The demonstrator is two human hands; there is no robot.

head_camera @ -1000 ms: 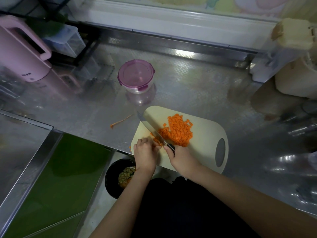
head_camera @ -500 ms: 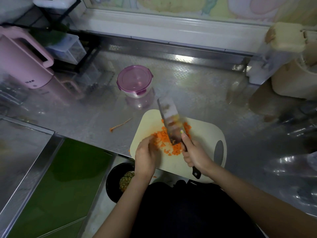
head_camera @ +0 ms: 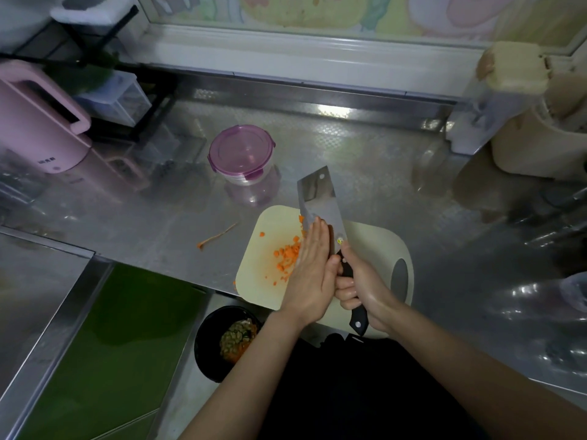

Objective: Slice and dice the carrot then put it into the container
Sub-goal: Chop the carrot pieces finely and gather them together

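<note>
Diced carrot [head_camera: 287, 257] lies scattered on the cream cutting board [head_camera: 374, 249] at the counter's front edge. My right hand [head_camera: 365, 287] grips the black handle of a cleaver [head_camera: 319, 201], whose broad blade is lifted flat above the board and points away from me. My left hand [head_camera: 313, 271] is flat with fingers together, pressed against the blade's left side; it covers part of the carrot. A round clear container [head_camera: 241, 155] with a purple clip lid, closed, stands on the counter beyond the board.
A carrot peel strip [head_camera: 216, 237] lies on the steel counter [head_camera: 143, 217] left of the board. A black bin [head_camera: 203, 344] with scraps sits below the edge. A pink kettle [head_camera: 35, 128] stands far left, beige appliances [head_camera: 524, 128] far right.
The cleaver went from chopping on the board to being raised and turned flat. My left hand left the carrot pile and opened against the blade. The heap is now spread thinner.
</note>
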